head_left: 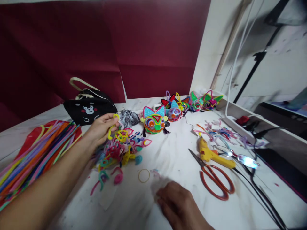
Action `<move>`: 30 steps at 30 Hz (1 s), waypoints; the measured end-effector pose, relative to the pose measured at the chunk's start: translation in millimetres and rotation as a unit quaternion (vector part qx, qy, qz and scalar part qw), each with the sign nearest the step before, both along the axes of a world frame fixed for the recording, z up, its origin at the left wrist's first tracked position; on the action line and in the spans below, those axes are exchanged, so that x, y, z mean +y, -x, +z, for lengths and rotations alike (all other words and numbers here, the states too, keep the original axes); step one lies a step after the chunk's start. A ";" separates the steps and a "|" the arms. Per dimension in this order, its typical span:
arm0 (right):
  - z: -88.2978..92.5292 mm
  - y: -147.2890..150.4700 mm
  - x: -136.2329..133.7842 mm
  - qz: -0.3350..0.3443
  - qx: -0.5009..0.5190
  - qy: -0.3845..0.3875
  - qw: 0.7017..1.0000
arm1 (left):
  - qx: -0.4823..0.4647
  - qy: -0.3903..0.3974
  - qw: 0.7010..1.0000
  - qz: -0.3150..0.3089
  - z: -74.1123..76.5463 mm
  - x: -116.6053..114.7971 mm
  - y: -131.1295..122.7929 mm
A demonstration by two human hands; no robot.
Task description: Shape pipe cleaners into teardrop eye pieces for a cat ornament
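My left hand (105, 127) is closed, thumb and fingers pinching a bent piece of yellow pipe cleaner (110, 132). Directly below it lies a heap of coiled and looped pipe cleaner pieces (120, 148) in pink, yellow, blue and teal. My right hand (176, 201), slightly blurred, rests low over the table with its fingers curled together; whatever they may hold is hidden. Close to its fingertips are a small pale scrap (155, 172) and a thin rubber band (144, 175). Beyond the heap stands a colourful animal-head figure (154, 120) with blue ears and dark tassels.
Long pipe cleaners (45, 143) lie in a bundle at left, before a black bag (89, 108). More finished heads (196, 103) stand at the back. Orange-handled scissors (213, 179), a yellow glue gun (211, 153), eyeglasses (237, 156) and cables occupy the right, with scraps (218, 131) behind.
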State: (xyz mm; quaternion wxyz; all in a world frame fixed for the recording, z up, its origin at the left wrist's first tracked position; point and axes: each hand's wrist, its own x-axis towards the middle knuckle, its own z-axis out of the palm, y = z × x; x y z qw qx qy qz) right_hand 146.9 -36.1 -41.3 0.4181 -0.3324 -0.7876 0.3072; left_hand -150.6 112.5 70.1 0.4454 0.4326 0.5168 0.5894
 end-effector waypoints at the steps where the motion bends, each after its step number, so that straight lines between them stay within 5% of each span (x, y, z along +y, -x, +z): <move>1: 8.3 -0.5 2.3 -0.013 0.043 0.079 0.996 | -0.003 0.006 1.000 -0.013 -4.7 -8.1 -15.8; 5: 40.5 5.2 24.1 0.000 0.239 0.332 0.913 | -0.014 0.037 0.998 -0.058 -20.1 -36.2 -74.5; 11: 53.0 21.1 59.7 0.018 0.361 0.452 0.816 | 0.012 0.010 0.990 -0.138 -34.6 -54.0 -121.8; 24: 32.3 19.7 69.5 0.003 0.379 0.451 0.808 | 0.038 0.002 0.988 -0.151 -66.6 -49.3 -118.2; 30: 30.0 18.0 68.9 -0.010 0.368 0.463 0.806 | 0.032 0.005 0.985 -0.170 -70.0 -45.0 -117.8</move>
